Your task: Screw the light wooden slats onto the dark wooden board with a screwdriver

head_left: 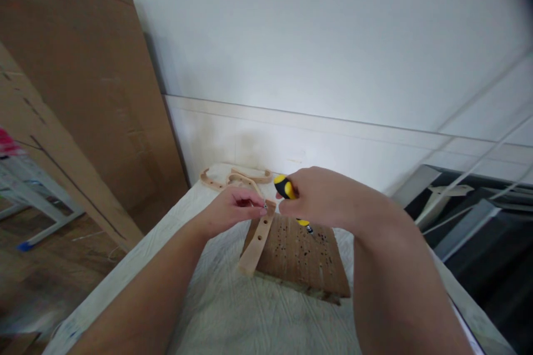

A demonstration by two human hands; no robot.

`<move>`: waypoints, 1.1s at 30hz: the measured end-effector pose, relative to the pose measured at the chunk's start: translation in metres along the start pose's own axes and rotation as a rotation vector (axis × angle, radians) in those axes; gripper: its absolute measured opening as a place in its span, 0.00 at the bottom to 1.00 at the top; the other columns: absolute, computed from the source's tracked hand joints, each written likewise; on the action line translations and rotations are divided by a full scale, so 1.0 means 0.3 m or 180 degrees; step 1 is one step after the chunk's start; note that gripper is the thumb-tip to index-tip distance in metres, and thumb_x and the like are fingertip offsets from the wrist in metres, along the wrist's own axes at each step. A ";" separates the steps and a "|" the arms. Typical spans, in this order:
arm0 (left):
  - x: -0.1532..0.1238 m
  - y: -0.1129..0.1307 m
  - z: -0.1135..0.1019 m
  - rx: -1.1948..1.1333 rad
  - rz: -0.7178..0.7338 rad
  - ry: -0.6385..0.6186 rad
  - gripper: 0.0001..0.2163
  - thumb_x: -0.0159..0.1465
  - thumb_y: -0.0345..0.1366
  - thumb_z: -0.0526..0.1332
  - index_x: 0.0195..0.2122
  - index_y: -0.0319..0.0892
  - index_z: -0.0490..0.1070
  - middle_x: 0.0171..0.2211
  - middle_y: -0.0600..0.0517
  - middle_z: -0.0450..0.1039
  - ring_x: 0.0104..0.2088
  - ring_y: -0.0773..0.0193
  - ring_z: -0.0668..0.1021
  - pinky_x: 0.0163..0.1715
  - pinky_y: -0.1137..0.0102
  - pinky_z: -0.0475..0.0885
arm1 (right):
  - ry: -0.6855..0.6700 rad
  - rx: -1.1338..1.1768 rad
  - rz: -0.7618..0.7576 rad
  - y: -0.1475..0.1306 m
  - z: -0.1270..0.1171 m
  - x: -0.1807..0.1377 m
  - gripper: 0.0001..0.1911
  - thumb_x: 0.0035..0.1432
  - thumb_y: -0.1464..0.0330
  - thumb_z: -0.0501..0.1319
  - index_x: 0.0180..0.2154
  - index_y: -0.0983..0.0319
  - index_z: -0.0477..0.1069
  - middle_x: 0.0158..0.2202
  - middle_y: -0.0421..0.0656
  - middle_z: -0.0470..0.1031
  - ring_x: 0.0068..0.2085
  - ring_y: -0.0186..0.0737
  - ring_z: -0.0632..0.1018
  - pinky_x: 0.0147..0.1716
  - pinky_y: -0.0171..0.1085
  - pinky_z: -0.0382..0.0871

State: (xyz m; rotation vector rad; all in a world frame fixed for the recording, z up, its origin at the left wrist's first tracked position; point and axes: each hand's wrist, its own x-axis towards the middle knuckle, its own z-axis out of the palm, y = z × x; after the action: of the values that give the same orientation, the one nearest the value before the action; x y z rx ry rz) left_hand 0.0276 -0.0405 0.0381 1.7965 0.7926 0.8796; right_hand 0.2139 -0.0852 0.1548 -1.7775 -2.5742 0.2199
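Observation:
My left hand (233,209) is closed in a pinch, with a small shiny metal piece (265,206) at its fingertips, too small to name surely. It is over the upper end of a flat tan strip (255,252) with dark round holes. The strip lies along the left side of a brown wooden board (306,266), pitted with many small holes. My right hand (314,194) is wrapped round a yellow-and-black screwdriver (284,186). Its metal tip slants down to the right, above the board, pointing away from the strip.
Several curved tan pieces (245,177) lie at the table's far end, on a pale cloth (208,310). A white wall (316,66) rises behind. Large brown cardboard (83,77) stands at left, and dark panels (487,249) lean at right.

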 end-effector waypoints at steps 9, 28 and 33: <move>-0.001 0.003 0.000 -0.0020 -0.0088 -0.0078 0.11 0.54 0.41 0.66 0.30 0.37 0.76 0.25 0.54 0.71 0.26 0.71 0.68 0.29 0.74 0.64 | -0.0073 -0.0024 -0.0138 -0.061 0.036 0.043 0.21 0.49 0.54 0.60 0.32 0.64 0.79 0.20 0.44 0.73 0.19 0.32 0.65 0.19 0.34 0.53; 0.004 -0.020 0.035 0.0333 0.0023 -0.0111 0.08 0.54 0.39 0.66 0.31 0.40 0.78 0.25 0.54 0.75 0.26 0.70 0.71 0.28 0.75 0.64 | -0.0422 -0.0270 -0.0065 -0.042 0.058 0.078 0.19 0.48 0.57 0.60 0.31 0.67 0.78 0.17 0.42 0.68 0.18 0.31 0.62 0.19 0.33 0.53; 0.010 -0.024 0.032 0.0290 0.0020 0.0008 0.08 0.55 0.38 0.65 0.32 0.40 0.79 0.26 0.53 0.75 0.27 0.69 0.72 0.28 0.74 0.65 | -0.0431 -0.0346 -0.0019 -0.034 0.057 0.084 0.18 0.49 0.59 0.59 0.33 0.66 0.79 0.19 0.44 0.71 0.18 0.31 0.64 0.19 0.33 0.53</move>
State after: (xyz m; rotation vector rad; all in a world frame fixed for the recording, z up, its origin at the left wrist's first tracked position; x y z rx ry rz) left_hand 0.0363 -0.0400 0.0292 1.8786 0.8411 0.8623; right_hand 0.1941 -0.0673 0.1372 -1.8514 -2.7337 0.2113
